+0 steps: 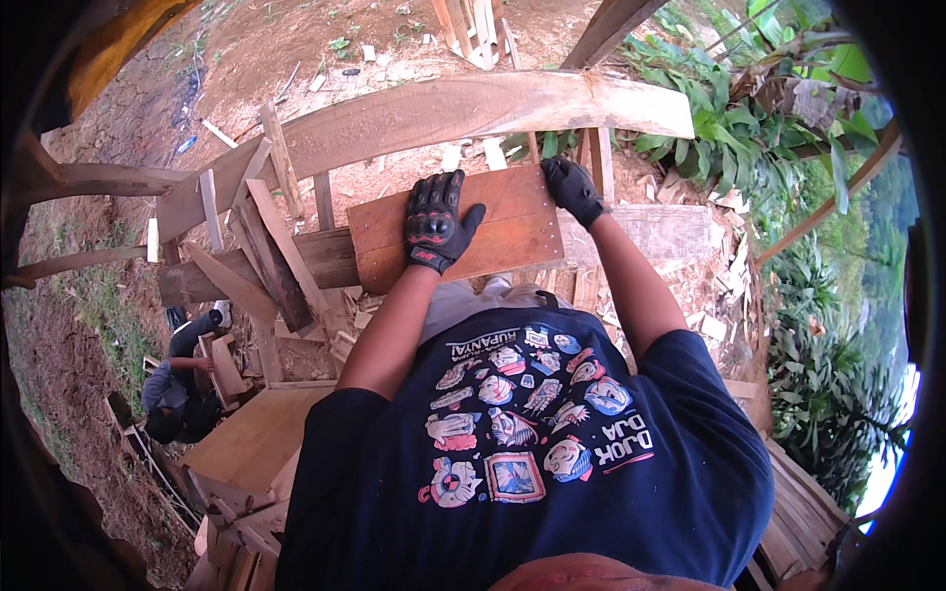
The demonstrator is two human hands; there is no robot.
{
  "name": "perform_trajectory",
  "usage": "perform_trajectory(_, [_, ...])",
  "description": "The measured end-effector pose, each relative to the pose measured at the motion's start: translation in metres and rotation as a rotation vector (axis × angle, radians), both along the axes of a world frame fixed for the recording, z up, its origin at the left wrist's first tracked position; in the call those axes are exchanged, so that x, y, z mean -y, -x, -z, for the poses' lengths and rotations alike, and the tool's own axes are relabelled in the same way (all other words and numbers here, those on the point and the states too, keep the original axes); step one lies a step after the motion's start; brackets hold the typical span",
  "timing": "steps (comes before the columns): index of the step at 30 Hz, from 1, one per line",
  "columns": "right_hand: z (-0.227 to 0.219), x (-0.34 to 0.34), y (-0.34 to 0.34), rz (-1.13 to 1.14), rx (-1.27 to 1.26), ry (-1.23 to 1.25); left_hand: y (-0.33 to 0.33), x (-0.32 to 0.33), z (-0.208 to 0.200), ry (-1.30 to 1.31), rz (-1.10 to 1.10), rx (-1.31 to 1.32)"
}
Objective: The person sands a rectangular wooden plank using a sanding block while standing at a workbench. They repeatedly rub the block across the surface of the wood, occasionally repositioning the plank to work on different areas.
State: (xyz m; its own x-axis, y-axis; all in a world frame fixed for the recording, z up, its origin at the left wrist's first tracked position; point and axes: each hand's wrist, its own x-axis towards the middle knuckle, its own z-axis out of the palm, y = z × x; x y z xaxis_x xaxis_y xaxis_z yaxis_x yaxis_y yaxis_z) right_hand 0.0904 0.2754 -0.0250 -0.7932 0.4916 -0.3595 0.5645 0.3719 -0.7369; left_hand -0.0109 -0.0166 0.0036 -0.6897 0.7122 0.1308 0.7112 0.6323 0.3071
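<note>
A reddish-brown wooden board [503, 227] lies slightly tilted across planks in front of my body, with small dark dots near its ends. My left hand [434, 219], in a black glove with red marks, rests flat on its left part, thumb spread out to the right. At the board's far right corner is my right hand [574, 190], also in a black glove. Its fingers are curled round the edge there, and their tips are hidden. Under the board, a pale plank [645, 232] sticks out to the right and a darker beam [330, 258] to the left.
Beyond the board runs a long plank [434, 110]. Several loose wood strips [264, 241] lean at the left. Another person [182, 389] crouches at the lower left, near a wooden panel [256, 438]. Wood scraps litter the soil; leafy plants [724, 123] grow at the right.
</note>
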Motion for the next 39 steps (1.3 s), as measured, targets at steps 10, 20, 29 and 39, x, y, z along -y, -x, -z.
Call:
perform_trajectory(10, [-0.004,0.038,-0.066,-0.018,-0.059,-0.087,-0.001,0.0,-0.005,0.031,-0.004,0.001])
perform_trajectory(20, [-0.012,0.071,-0.131,0.069,0.002,0.079,0.0,-0.002,-0.013,0.059,0.004,0.03])
perform_trajectory(29, [0.009,0.0,0.009,0.079,-0.143,-0.098,-0.001,-0.008,-0.004,0.028,0.014,-0.008])
perform_trajectory(39, [-0.01,0.048,-0.104,-0.082,-0.122,-0.003,0.0,-0.001,-0.01,-0.003,0.036,-0.039])
